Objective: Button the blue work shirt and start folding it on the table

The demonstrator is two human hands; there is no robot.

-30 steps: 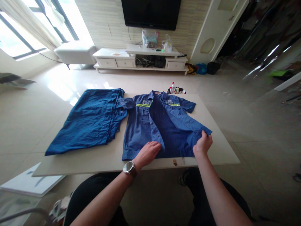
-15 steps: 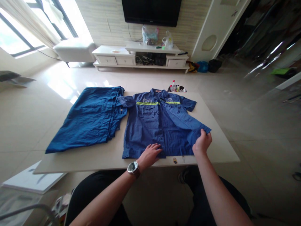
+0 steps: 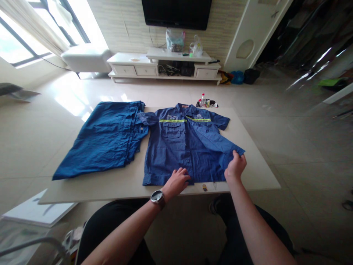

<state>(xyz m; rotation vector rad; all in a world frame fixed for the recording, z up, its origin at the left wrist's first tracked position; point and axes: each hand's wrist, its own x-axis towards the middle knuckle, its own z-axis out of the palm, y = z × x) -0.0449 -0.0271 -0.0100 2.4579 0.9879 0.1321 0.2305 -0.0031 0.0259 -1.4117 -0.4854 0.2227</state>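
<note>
Shirt [image 3: 168, 152]: creased blue cloth; right fingers [image 3: 242, 160] pinch pointed front flap [image 3: 216, 139].

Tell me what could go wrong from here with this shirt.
The opened front flap might fall back creased if the right grip slips off its corner. The hem lies near the edge of the table, so a tug could drag it over. One sleeve appears to touch the folded blue fabric, so shifting the shirt may disturb it.

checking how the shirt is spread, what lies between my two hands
In the head view, the blue shirt, its front open, lies between the left hand and right hand.
</note>
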